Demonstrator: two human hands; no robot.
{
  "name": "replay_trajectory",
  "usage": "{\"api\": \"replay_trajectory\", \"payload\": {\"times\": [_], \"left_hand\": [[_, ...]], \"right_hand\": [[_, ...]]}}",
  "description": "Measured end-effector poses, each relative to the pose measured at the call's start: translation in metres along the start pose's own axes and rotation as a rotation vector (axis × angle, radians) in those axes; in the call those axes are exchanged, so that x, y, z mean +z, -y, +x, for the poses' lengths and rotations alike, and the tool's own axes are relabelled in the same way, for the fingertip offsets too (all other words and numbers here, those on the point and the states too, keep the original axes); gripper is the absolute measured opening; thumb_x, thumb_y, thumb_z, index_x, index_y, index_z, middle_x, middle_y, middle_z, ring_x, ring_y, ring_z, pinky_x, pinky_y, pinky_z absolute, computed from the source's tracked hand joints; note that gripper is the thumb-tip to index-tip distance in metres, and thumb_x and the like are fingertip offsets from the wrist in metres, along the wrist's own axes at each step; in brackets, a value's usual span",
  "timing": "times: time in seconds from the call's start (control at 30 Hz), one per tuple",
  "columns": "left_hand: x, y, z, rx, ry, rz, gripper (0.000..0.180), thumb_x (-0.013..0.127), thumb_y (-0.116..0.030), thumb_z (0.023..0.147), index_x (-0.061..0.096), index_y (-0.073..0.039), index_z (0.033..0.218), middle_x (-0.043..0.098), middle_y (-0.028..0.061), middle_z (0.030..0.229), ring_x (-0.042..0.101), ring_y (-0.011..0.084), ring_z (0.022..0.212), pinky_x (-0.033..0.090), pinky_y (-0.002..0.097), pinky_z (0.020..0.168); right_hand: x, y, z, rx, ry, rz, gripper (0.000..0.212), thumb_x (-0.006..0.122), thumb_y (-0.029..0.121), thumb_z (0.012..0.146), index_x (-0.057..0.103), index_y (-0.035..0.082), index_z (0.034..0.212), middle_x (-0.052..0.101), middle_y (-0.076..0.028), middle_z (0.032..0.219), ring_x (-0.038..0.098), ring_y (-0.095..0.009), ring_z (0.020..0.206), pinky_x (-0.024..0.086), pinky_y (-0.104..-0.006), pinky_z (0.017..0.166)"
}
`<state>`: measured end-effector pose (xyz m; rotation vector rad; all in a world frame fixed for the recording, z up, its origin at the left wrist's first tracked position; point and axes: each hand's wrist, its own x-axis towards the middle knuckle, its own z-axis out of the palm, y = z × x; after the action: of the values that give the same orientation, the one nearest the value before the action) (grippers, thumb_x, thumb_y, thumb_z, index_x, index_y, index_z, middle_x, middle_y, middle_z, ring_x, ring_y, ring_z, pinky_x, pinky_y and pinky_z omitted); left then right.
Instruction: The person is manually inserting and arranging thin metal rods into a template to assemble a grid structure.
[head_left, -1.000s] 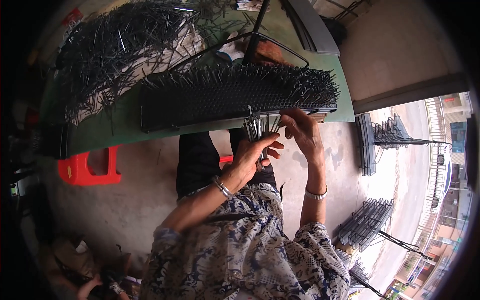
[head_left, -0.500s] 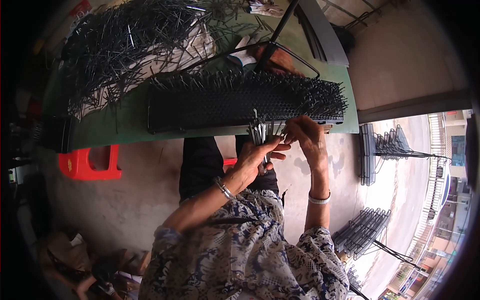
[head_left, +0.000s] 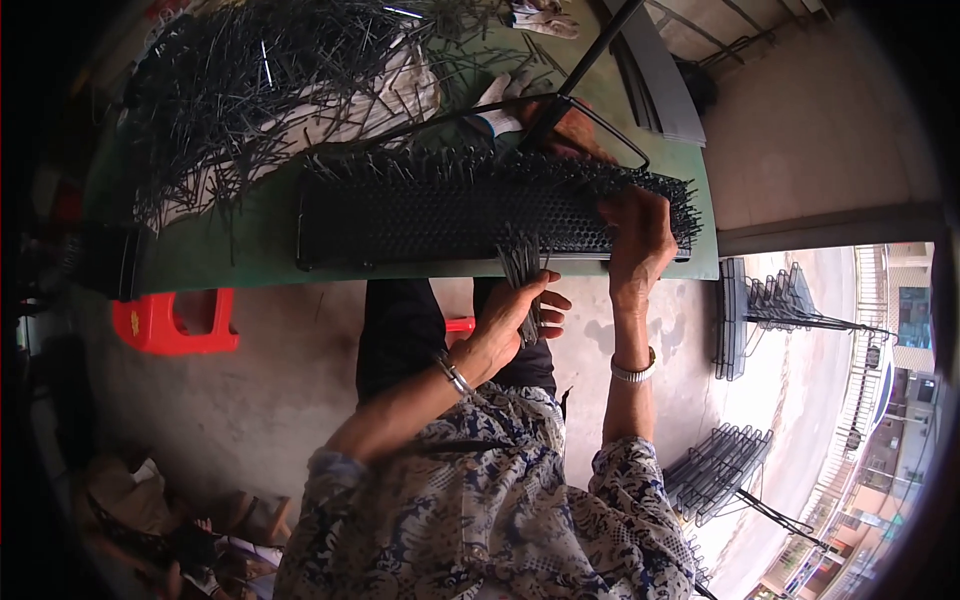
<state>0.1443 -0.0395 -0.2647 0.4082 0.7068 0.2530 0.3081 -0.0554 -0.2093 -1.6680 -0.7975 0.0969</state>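
Note:
A bundle of thin dark metal rods (head_left: 518,262) stands upright in my left hand (head_left: 500,325), pinned by the thumb with some fingers stretched out to the right. The hand is just off the table's near edge. My right hand (head_left: 640,245) is over the right part of a long black perforated panel (head_left: 400,225), its fingers closed and pointed at the holes. Its fingertips are blurred, and whatever they pinch cannot be made out. Many short rods (head_left: 440,165) stick up along the panel's far side and right end; the near left holes show bare.
A large heap of loose black rods (head_left: 260,90) lies on pale cloth (head_left: 400,95) on the green table (head_left: 230,255). Behind the panel are a black metal frame (head_left: 570,80) and a work glove (head_left: 495,110). A red stool (head_left: 180,325) stands left; wire racks (head_left: 735,320) stand right.
My right hand has left the bundle and moved up and right onto the panel. My left hand keeps the rods in nearly the same place.

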Motion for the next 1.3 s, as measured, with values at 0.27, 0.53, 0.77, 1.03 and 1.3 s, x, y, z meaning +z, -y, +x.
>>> {"api": "replay_trajectory", "payload": {"times": [0.27,0.53,0.77,1.03,1.3], "left_hand": [[0.004,-0.01,-0.007,-0.039,0.031,-0.032,0.028,0.055,-0.031,0.097,0.055,-0.004,0.105,0.069,0.0168,0.091,0.067,0.0242,0.071,0.06,0.0389,0.062],[-0.001,-0.002,-0.003,0.024,0.001,-0.085,0.025,0.062,-0.028,0.093,0.061,-0.003,0.097,0.066,0.0127,0.08,0.063,0.021,0.067,0.059,0.0374,0.062],[-0.005,0.001,0.0,0.045,0.019,-0.093,0.021,0.064,-0.024,0.091,0.064,-0.004,0.098,0.061,0.0084,0.073,0.048,0.0111,0.054,0.037,0.026,0.045],[-0.005,-0.002,-0.003,-0.015,0.018,-0.124,0.02,0.065,-0.023,0.09,0.064,-0.005,0.096,0.06,0.0076,0.072,0.041,0.0078,0.05,0.028,0.0216,0.043],[-0.003,-0.005,-0.007,-0.046,0.027,-0.054,0.026,0.058,-0.025,0.096,0.056,-0.002,0.108,0.057,0.0085,0.071,0.038,0.0079,0.049,0.026,0.0225,0.043]], "right_hand": [[0.016,-0.023,0.006,-0.116,0.033,-0.195,0.011,0.057,0.01,0.096,0.062,0.001,0.098,0.07,-0.008,0.077,0.069,-0.012,0.072,0.054,-0.0251,0.065],[0.015,-0.021,0.01,-0.241,0.091,-0.287,0.009,0.056,0.009,0.096,0.061,0.002,0.098,0.07,-0.006,0.077,0.069,-0.012,0.071,0.054,-0.0253,0.064],[0.015,-0.017,0.013,-0.258,0.081,-0.259,0.007,0.056,0.007,0.096,0.061,0.003,0.097,0.071,-0.006,0.078,0.069,-0.012,0.07,0.053,-0.0246,0.062],[0.012,-0.014,0.014,-0.322,0.062,-0.331,0.007,0.056,0.008,0.096,0.061,0.004,0.098,0.07,-0.005,0.075,0.067,-0.01,0.068,0.051,-0.0235,0.062],[0.009,-0.014,0.016,-0.328,0.088,-0.314,0.008,0.055,0.009,0.096,0.061,0.005,0.098,0.07,-0.005,0.074,0.067,-0.011,0.066,0.05,-0.0244,0.061]]}}
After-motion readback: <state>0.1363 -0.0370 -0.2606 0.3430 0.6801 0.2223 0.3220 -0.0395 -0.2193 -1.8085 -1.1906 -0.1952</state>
